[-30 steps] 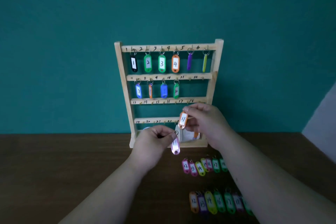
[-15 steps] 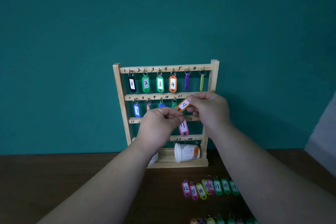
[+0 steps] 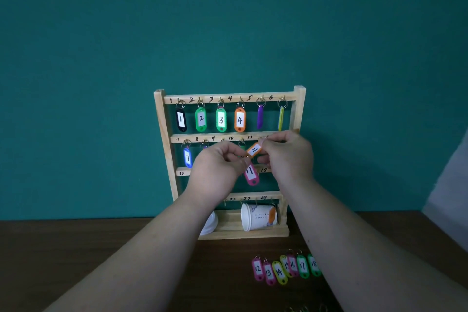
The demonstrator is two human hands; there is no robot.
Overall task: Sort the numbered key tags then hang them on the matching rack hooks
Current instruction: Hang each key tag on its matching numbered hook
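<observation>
**Two tags marked 11, one in each hand, at the rack's second rail**

The right hand [image 3: 288, 157] pinches the ring end of an orange tag [image 3: 254, 150] marked 11. The tag is tilted, its ring up against the second rail just right of the written 11. The left hand [image 3: 217, 172] has its fingers curled and pinches the top of a pink tag [image 3: 250, 173], also marked 11, which hangs below the orange one. The pink tag's ring is hidden in the fingers. The two hands nearly meet in front of the rack [image 3: 162, 134].

On the top rail hang a black 1, green 2, green 3 and orange 4, then a purple and a yellow tag, both edge-on. On the second rail a blue 7 shows; its neighbours are mostly hidden behind the left hand.

A paper cup [image 3: 255, 216] lies on its side on the rack's base. A white lid [image 3: 210, 223] shows partly behind the left wrist.

On the table [image 3: 76, 261], right of centre, lies a row of tags [image 3: 286, 268] numbered 12 to 18, close together and overlapping. More rings show at the bottom edge.
</observation>
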